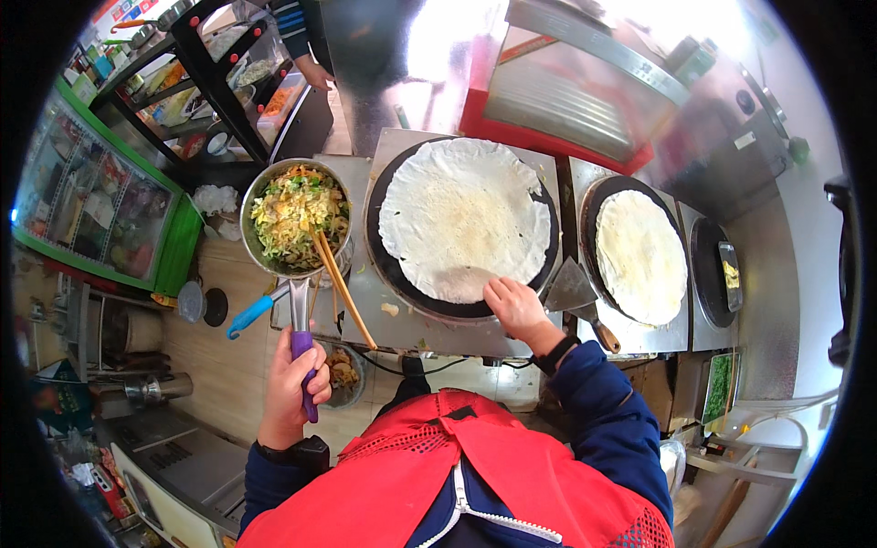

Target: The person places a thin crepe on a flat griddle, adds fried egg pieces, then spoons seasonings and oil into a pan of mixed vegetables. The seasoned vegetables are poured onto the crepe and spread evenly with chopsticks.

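My left hand [294, 388] is closed around the purple handle [302, 345] of a metal pan [245, 224]. The pan holds a shredded vegetable and egg mix [290, 217], with a pair of chopsticks [343, 294] leaning out over its near rim. In front of me a thin pale crepe [461, 215] lies over most of a round black griddle [372, 242]. The fingertips of my right hand [521, 315] are bunched together at the crepe's near edge, apparently pinching it. A triangular scraper [571, 288] with a wooden handle rests just right of that hand.
A second crepe [639, 256] covers the griddle to the right; beyond it, a third griddle [708, 274] has a small tray [730, 274] at its edge. A blue handle [249, 316] sticks out below the pan. Another person's hand [315, 73] shows by the black shelf rack [215, 82].
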Demonstrator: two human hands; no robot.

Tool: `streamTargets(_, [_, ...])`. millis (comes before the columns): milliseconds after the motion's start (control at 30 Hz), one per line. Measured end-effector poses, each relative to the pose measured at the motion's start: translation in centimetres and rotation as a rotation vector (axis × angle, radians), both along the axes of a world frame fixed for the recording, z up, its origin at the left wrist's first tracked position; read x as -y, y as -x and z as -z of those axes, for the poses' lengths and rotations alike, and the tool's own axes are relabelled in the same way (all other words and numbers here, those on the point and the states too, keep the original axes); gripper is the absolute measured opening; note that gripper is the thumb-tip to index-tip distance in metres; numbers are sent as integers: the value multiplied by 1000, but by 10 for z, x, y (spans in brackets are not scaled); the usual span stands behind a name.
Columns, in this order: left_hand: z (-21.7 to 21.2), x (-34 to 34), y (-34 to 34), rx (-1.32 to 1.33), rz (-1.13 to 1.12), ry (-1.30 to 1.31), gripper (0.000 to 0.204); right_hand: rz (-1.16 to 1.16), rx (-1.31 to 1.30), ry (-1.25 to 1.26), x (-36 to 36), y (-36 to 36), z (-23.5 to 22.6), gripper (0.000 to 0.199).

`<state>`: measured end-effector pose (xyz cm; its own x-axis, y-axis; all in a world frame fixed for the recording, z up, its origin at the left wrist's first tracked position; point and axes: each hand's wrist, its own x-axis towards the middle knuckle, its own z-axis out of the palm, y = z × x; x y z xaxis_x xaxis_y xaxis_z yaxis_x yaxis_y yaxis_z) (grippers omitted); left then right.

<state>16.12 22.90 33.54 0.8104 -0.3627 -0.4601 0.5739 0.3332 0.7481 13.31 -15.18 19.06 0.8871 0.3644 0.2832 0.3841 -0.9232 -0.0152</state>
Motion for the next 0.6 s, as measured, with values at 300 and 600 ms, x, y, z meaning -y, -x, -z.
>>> streamTargets(300, [9,40,-40,-160,282,150,37,-121,-282,-117,8,-3,-39,19])
streamTargets(600, [12,138,-52,-251,523,252,28,-162,-39,-379,4,-24,-131,50])
